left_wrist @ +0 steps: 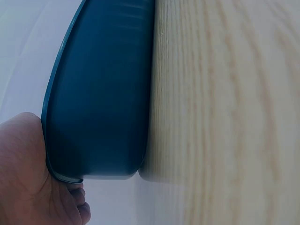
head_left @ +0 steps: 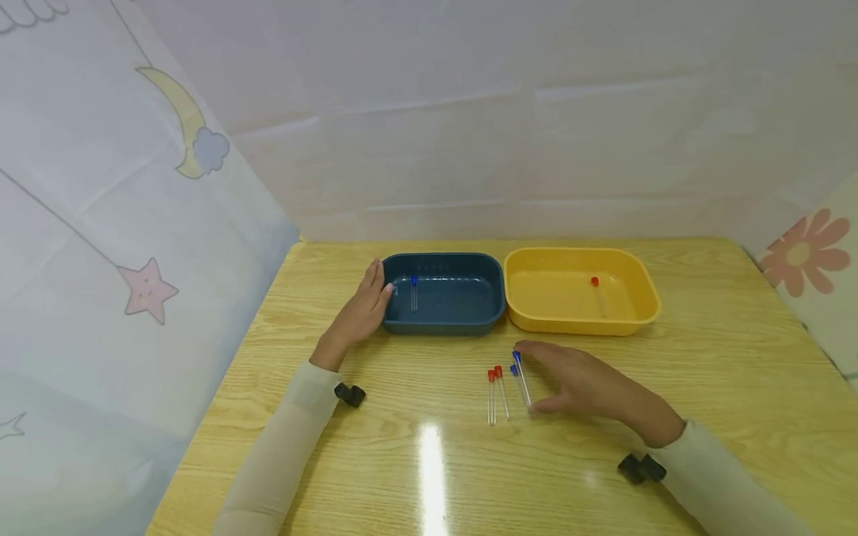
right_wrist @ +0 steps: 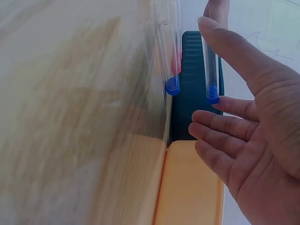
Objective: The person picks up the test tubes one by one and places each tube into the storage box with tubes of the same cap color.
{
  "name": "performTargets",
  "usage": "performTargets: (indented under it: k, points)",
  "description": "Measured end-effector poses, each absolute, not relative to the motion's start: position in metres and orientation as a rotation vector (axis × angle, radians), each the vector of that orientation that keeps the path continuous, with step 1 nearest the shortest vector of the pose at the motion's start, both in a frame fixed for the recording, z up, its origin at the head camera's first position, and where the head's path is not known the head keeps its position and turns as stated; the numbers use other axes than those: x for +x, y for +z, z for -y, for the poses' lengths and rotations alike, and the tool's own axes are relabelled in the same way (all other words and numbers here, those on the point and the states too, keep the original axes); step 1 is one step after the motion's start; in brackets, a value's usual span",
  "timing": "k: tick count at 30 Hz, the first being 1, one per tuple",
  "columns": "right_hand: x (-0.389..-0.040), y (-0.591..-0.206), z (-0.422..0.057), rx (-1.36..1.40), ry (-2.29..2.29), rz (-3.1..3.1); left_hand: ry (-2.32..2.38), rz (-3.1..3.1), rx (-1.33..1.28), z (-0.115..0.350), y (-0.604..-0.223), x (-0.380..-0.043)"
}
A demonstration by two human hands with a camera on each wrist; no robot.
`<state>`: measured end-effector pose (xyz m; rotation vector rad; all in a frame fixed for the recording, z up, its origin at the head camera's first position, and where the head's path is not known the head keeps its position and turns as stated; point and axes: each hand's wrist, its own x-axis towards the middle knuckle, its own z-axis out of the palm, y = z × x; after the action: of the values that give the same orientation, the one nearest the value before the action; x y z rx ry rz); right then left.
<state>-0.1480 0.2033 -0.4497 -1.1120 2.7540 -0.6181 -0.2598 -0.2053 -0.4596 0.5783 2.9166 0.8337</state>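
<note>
My right hand pinches a clear test tube with a blue cap, thumb at its clear end and index finger at the cap. A second blue-capped tube is beside it, lower down at the table. Just left of these, two red-capped test tubes lie on the wood. My left hand holds the left end of a dark blue bin, its thumb over the rim and its fingers along the outer wall. Inside that bin is one blue-capped tube.
A yellow bin stands right against the blue one, with a red-capped tube in it. Both bins are near the back of the wooden table. Behind the table hangs a pale patterned cloth.
</note>
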Motion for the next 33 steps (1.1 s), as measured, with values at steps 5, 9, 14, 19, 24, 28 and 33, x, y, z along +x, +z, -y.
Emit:
performTargets:
  k: [5,9,14,19,24,28,33]
  points:
    - [-0.146,-0.449,-0.201,-1.157,-0.645,-2.796,0.831,-2.917,0.581,0.205,-0.459,-0.260]
    - [-0.144,-0.447,-0.199,-1.147,-0.682,-2.823,0.831,-2.918,0.576,0.205,-0.458,-0.260]
    - [-0.144,-0.442,-0.196,-1.113,-0.698,-2.848,0.840,-2.922,0.571,0.204,-0.458,-0.261]
    - [-0.144,-0.435,-0.192,-1.110,-0.740,-2.845,0.845,-2.930,0.576,0.204,-0.459,-0.263]
    - [-0.143,-0.432,-0.188,-1.053,-0.792,-2.820,0.853,-2.927,0.569,0.203,-0.460,-0.263]
    - [-0.142,-0.431,-0.185,-1.007,-0.825,-2.811,0.840,-2.927,0.568,0.204,-0.460,-0.260]
    - [-0.141,-0.431,-0.183,-0.977,-0.829,-2.837,0.827,-2.930,0.566,0.204,-0.461,-0.259]
